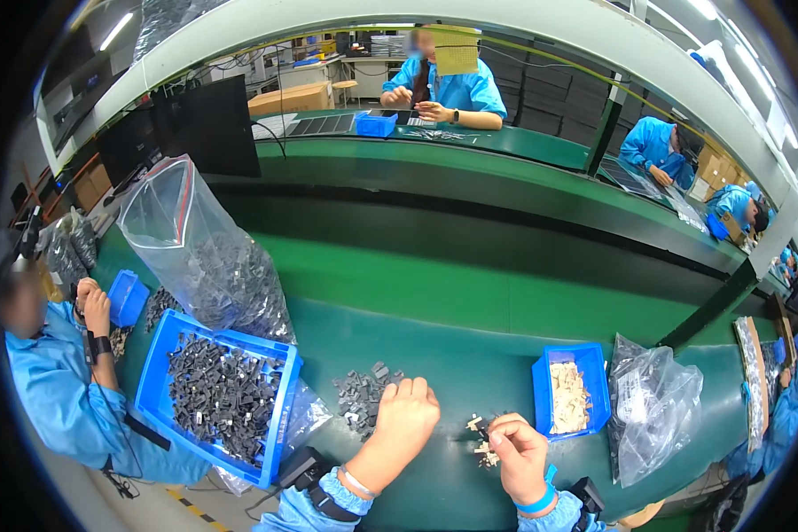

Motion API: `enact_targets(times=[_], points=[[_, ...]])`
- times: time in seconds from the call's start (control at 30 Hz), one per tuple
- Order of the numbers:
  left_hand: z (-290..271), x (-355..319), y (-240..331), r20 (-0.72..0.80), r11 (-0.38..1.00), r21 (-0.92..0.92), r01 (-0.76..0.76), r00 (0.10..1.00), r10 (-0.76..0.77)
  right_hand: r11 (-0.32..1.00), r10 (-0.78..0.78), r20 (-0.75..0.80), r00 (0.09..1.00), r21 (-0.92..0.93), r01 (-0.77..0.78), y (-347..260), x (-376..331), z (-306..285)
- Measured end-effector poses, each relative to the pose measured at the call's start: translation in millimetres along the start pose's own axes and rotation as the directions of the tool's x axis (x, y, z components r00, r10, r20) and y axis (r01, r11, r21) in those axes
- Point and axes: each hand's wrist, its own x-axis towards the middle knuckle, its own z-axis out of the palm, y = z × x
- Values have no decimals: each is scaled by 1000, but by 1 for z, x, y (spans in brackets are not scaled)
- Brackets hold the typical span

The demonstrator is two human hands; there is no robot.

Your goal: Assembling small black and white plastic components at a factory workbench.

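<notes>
My left hand [404,414] is closed, its curled fingers at the right edge of a loose pile of small dark grey plastic parts [356,396]. Whatever those fingers hold is hidden behind the knuckles. To the right, my right hand [520,452] has thumb and fingers pinched together beside a small heap of beige and black parts [486,456]. What lies in that pinch is too small and covered to make out. Just beyond the right hand stands a blue bin [601,401] holding small beige parts [569,397].
A large blue bin [147,390] full of dark parts stands left, against a clear bag [206,266] of similar parts. A crumpled plastic bag [656,403] lies right on the green table [452,350]. Co-workers sit left, across and far right; a slanted post [716,301] rises at right.
</notes>
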Motion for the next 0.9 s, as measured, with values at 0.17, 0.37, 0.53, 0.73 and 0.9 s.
enact_targets(times=[0.17,0.37,0.53,0.73,0.9], points=[[0,-2,-1,-5,997,-71,-9,1000,9,999,27,-12,1000,-17,-27,1,0,2],[-4,-4,-11,2,956,-287,67,998,-69,999,51,-72,996,14,-50,-1,-2,9],[-25,4,-11,-73,441,-891,106,927,-369,997,35,-104,994,75,-27,-3,-4,9],[-61,-13,8,204,-366,-927,85,932,-300,993,-42,-113,993,106,54,12,-7,-3],[-84,-45,28,283,-641,-763,82,934,-218,922,-386,60,921,-9,387,-13,-22,18]])
